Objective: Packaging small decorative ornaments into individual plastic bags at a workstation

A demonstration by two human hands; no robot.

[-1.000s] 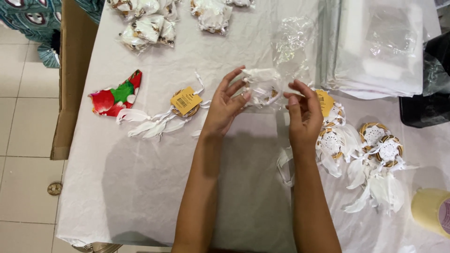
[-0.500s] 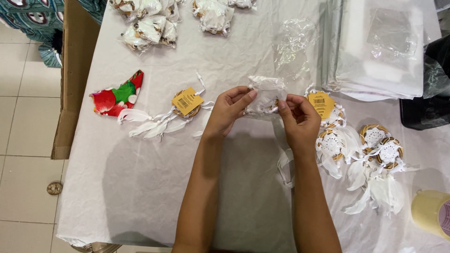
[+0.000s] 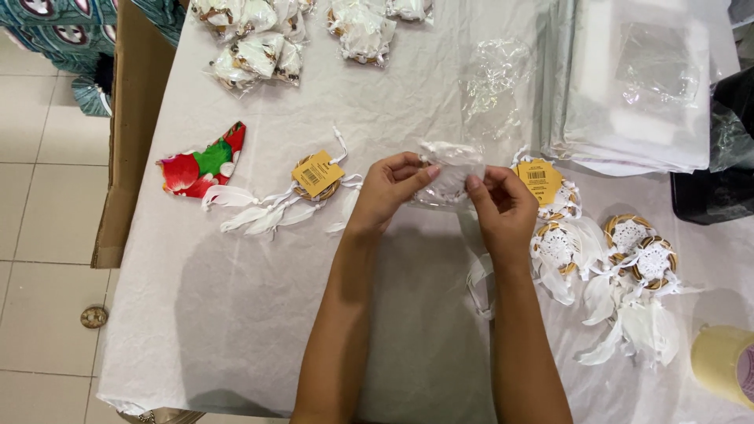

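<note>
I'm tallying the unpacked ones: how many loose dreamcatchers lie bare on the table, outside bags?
4: one left of the left hand at, three right of the right hand at. Another may hide under the yellow tag.

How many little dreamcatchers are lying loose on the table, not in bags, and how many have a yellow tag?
Loose dreamcatchers with a yellow tag: 2
Loose dreamcatchers with no tag showing: 3
Total: 5 loose; the bagged ones at the far edge are not counted.
</note>
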